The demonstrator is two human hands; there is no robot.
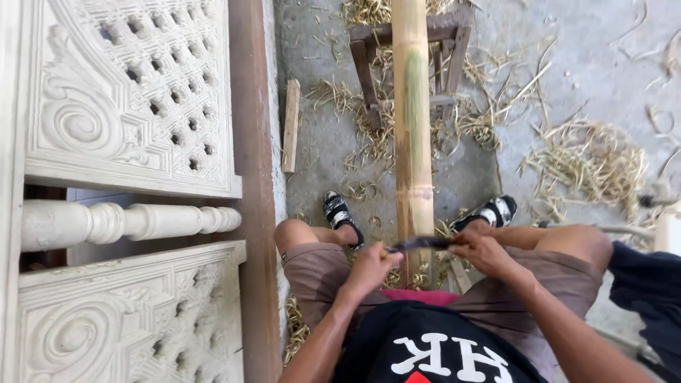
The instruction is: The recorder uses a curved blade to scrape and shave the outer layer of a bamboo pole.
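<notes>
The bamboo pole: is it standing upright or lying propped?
Lying propped. The bamboo pole runs from between the person's knees, far end resting across a small wooden stand, while both hands hold a dark blade across it.

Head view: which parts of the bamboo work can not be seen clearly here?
- Bamboo pole: far end cut off by the top edge; near end hidden behind the hands.
- Dark blade: both ends covered by the left hand and right hand; its edge too thin to judge.
- Wooden stand: partly hidden behind the pole.

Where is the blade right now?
In the head view, the blade lies crosswise on the bamboo pole, low centre, gripped between left hand and right hand.
</notes>
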